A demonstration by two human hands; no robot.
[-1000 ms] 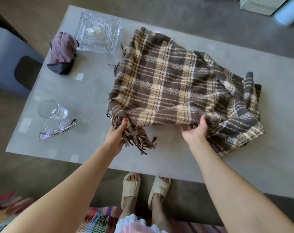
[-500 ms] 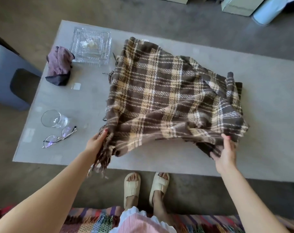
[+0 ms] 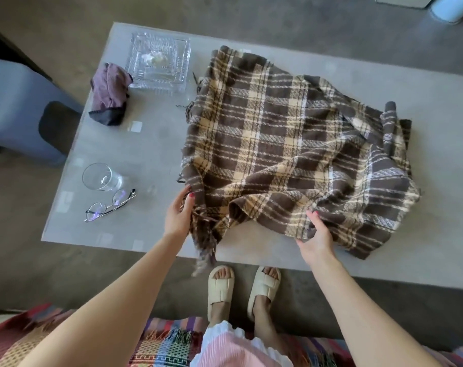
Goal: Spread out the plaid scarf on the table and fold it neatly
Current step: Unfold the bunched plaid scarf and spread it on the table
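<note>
A brown and cream plaid scarf (image 3: 286,144) lies rumpled across the middle and right of the grey table (image 3: 151,144). Its right part is bunched in folds. A fringed corner hangs over the table's near edge. My left hand (image 3: 178,214) grips the scarf's near-left fringed edge. My right hand (image 3: 316,238) pinches the near edge of the cloth further right, fingers tucked under a fold.
On the table's left stand a clear glass (image 3: 102,177), eyeglasses (image 3: 109,205), a purple cloth pouch (image 3: 109,95) and a cut-glass dish (image 3: 158,62). A grey chair (image 3: 21,112) is at the left. My sandalled feet (image 3: 243,290) stand on the floor below the near edge.
My right hand has moved left along the near edge and taken a new grip. My left hand keeps the fringed corner, now a little further right. The near edge has buckled.
</note>
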